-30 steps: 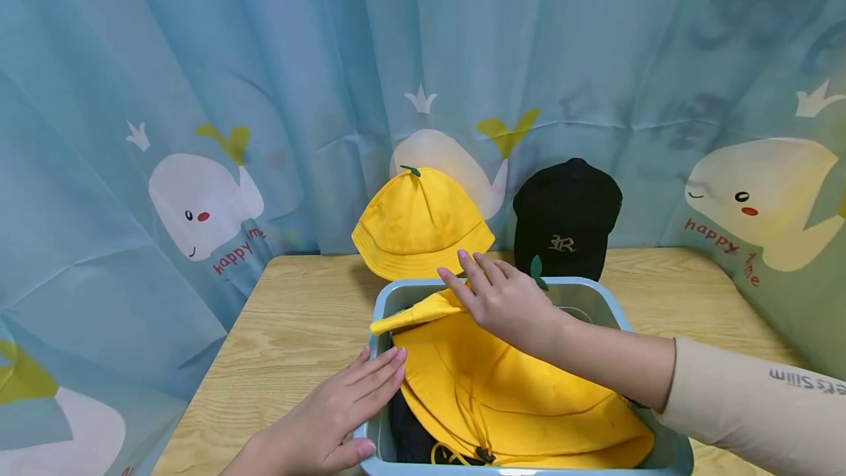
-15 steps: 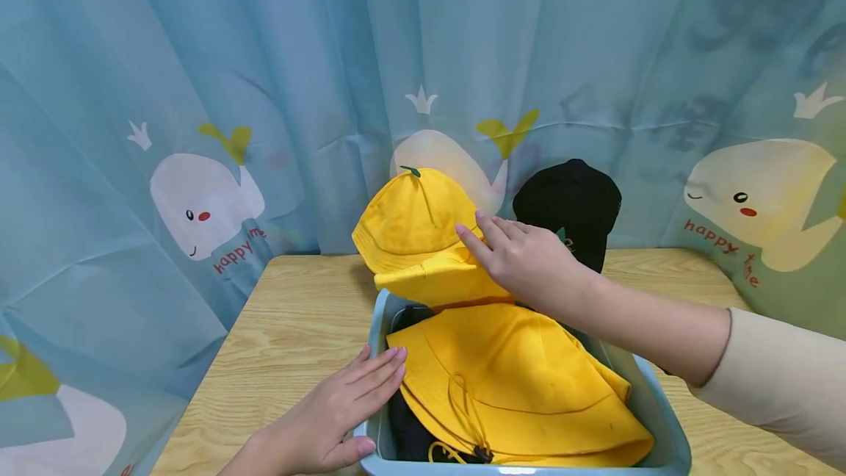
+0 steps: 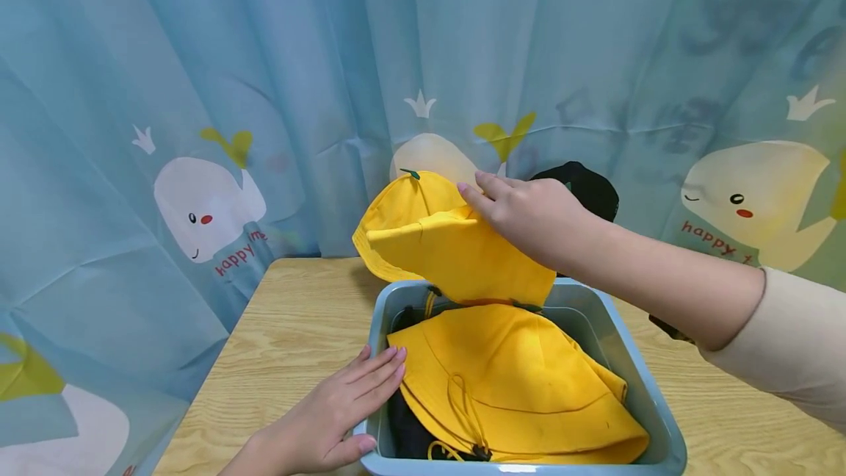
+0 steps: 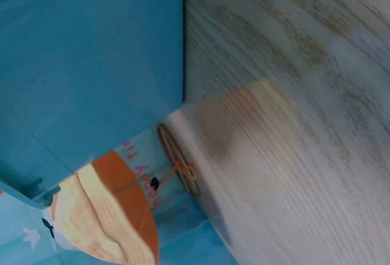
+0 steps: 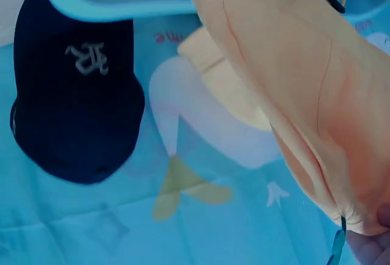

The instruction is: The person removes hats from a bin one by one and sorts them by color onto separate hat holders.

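My right hand (image 3: 538,215) grips a yellow bucket hat (image 3: 476,263), raised over the far side of a light blue plastic bin (image 3: 637,366). In the right wrist view that hat (image 5: 286,70) hangs by its crown, near a green leaf tag (image 5: 336,247), with fingertips (image 5: 368,248) at the corner. Inside the bin lies another yellow bucket hat (image 3: 522,380) with a drawstring, over something black (image 3: 413,424). My left hand (image 3: 337,406) rests on the bin's left rim with fairly straight fingers. The left wrist view shows the bin's outer wall (image 4: 91,52).
Behind the bin stand a yellow bucket hat (image 3: 386,219), partly covered, and a black cap (image 3: 591,186) with a letter emblem (image 5: 89,59). A blue whale-print curtain (image 3: 297,57) hangs along the back of the wooden table (image 3: 284,329).
The right hand has lifted the yellow bucket hat up out of the bin, and it now partly covers the hat behind. The left hand has stayed on the rim.
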Motion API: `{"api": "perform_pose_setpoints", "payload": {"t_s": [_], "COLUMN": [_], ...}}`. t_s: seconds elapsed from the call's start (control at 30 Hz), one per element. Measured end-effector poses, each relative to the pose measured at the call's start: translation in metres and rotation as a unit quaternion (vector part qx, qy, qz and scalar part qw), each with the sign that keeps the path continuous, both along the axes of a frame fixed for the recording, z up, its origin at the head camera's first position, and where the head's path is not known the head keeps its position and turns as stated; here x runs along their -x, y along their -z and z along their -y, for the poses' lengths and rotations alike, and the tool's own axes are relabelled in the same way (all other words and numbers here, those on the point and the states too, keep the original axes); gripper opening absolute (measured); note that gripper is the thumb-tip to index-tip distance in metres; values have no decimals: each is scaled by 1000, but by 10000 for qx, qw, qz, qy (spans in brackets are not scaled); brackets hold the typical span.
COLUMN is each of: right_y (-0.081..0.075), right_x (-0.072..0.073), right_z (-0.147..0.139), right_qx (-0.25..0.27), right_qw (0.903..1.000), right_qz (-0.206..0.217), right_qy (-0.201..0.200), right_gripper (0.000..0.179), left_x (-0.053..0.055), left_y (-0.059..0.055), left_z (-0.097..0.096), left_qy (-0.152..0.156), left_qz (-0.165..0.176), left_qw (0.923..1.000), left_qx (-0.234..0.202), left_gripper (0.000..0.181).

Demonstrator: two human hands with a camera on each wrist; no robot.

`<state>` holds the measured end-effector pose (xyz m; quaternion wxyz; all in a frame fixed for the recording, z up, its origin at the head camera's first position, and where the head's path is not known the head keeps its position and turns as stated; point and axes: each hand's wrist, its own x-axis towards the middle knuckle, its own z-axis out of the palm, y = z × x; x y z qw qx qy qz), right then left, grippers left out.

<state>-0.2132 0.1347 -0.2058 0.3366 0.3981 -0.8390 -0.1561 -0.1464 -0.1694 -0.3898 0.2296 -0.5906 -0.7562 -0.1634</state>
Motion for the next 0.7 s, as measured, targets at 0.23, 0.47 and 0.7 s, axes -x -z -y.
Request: {"api": "perform_pose_setpoints", "payload": {"t_s": [0.23,0.47,0.7], "right_y": [-29,-43,-50], "right_x": [5,15,21], "right_z": [-1,0,4], "right_qx": [16,-152,-345], "right_qw": [9999,9984,9986], "right_qz": [51,-311,-203], "right_qy": [-119,-455,-352], "right_gripper": [46,43,47], "left_x": [-1,2,2], "left_y": [0,3,3], "left_z": [0,-2,0], "left_qy": [28,62,58], "left_qz": [-20,-162,-469], "left_qw": [10000,9996,9988], "left_qx": [-38,-200,-157], "left_gripper": [64,64,64]}}
